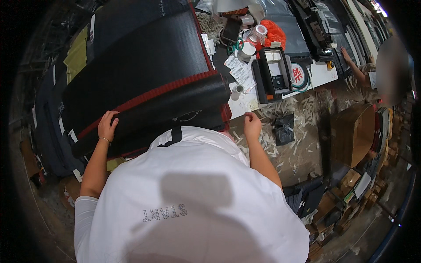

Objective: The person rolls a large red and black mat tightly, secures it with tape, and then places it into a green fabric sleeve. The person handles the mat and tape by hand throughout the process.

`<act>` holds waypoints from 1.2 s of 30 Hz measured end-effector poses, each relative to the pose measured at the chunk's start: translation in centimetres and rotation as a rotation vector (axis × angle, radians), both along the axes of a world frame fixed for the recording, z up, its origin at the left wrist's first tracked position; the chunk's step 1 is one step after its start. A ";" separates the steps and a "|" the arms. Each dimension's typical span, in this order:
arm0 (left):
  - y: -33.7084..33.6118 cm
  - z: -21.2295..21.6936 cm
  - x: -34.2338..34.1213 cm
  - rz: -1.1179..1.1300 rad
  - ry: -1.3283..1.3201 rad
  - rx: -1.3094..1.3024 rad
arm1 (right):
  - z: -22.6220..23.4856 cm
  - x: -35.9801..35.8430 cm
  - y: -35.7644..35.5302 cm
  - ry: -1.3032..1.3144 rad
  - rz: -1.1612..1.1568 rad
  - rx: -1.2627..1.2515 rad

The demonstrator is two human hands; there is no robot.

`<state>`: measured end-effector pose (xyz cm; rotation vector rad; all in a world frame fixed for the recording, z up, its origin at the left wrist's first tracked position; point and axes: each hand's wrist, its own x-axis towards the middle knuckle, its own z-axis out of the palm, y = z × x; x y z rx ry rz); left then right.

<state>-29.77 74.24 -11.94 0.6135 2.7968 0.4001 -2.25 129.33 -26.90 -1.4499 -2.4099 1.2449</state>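
Viewing remotely, I locate the black mat (175, 100) between the left hand (106, 126), resting loosely uncurled on one end, and the right hand (252, 126), curled closed, apparently empty. Likely heavy, flexible: grasp the fold at both ends.

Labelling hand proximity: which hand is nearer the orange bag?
Right. The right hand is below the orange bag in the view; the left hand is much farther left, at the black roll.

An orange plastic bag (275, 34) lies near printed labels (242, 75) and an open black box (262, 81), while pale scraps (303, 105) litter the floor (296, 165).
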 end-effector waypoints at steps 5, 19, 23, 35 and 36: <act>0.0 0.0 0.0 0.010 -0.018 -0.002 | -0.9 0.6 -0.1 0.056 0.027 -0.063; 0.3 0.3 -0.3 0.034 -0.044 -0.032 | 0.2 -1.7 2.2 0.140 0.045 -0.031; 0.5 0.3 -0.2 0.022 -0.018 -0.005 | 5.2 -5.0 1.5 0.353 -0.144 -0.213; 0.5 0.6 -0.9 0.055 -0.034 -0.025 | 39.8 -13.0 -10.6 1.454 1.466 -1.437; 0.1 0.6 -0.7 0.043 -0.023 -0.007 | 39.7 -13.8 -9.9 1.390 1.537 -1.386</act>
